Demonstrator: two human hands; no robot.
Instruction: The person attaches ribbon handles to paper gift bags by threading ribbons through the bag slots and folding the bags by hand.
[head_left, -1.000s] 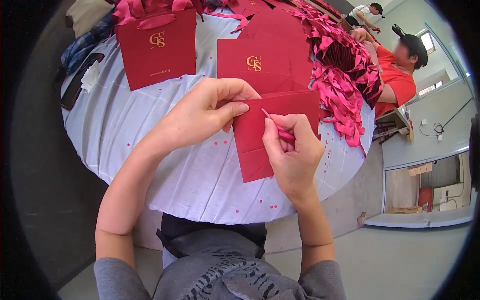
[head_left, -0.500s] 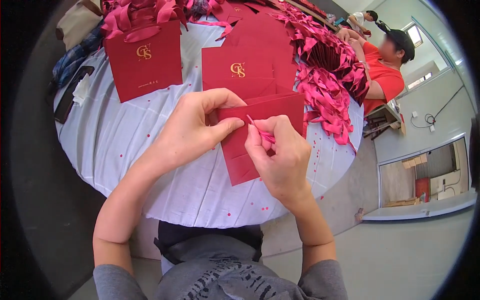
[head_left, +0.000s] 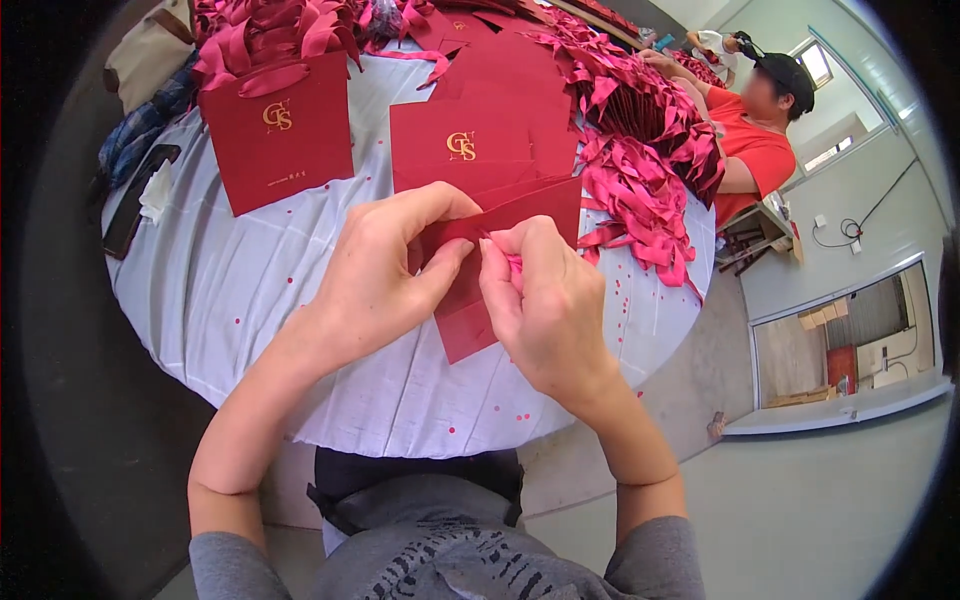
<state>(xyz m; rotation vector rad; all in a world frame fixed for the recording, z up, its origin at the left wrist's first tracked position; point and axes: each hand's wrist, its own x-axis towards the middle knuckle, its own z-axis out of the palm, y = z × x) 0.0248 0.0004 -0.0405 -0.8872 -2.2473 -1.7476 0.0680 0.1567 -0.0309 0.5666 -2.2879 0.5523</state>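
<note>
A red paper bag (head_left: 545,205) is held over the near part of the table, its top edge turned toward me. My left hand (head_left: 385,265) pinches that edge, with its fingers inside the opening and its thumb on the outer face. Against the same face, my right hand (head_left: 545,300) is closed on a pink ribbon (head_left: 515,265). The ribbon's tip is at the bag's wall beside my left thumb; whether it passes through a hole is hidden by the fingers. Just beyond lies a flat red bag (head_left: 460,145) with a gold emblem.
An upright red bag (head_left: 280,140) with ribbon handles stands at the left. Bags with pink ribbons (head_left: 640,190) are heaped at the right of the white-covered table (head_left: 350,410). A dark phone-like object (head_left: 140,205) lies at the left edge. Across the table sits a person in red (head_left: 755,140).
My right hand has come closer to my left thumb, and the ribbon's tip, visible before, is now against the bag. The view has shifted slightly.
</note>
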